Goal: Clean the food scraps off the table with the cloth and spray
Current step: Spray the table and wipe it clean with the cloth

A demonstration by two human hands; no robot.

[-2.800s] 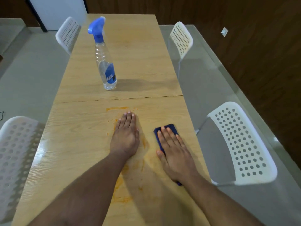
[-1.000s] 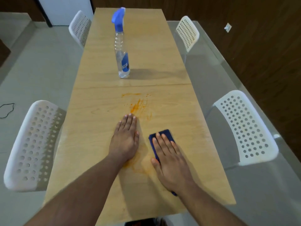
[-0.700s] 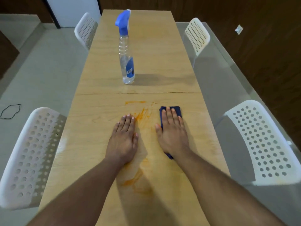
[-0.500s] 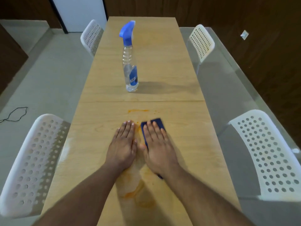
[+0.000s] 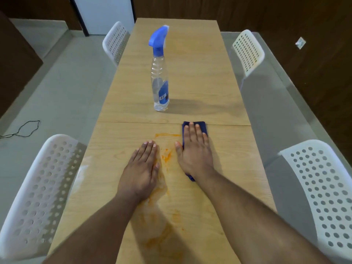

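Our right hand (image 5: 194, 149) presses flat, fingers spread, on the dark blue folded cloth (image 5: 202, 125) by the seam of the light wooden table (image 5: 219, 77). Our left hand (image 5: 142, 172) lies flat and open beside orange smears (image 5: 166, 156). The clear blue-capped spray bottle (image 5: 159, 73) stands upright farther away.

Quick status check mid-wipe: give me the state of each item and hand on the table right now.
Spray bottle: upright, untouched, beyond the seam.
Cloth: flat on the table, pinned under the right hand.
Right hand: open, palm down on the cloth.
Left hand: open, flat on the bare table.
Table: orange smears between and below the hands, not yet clean.
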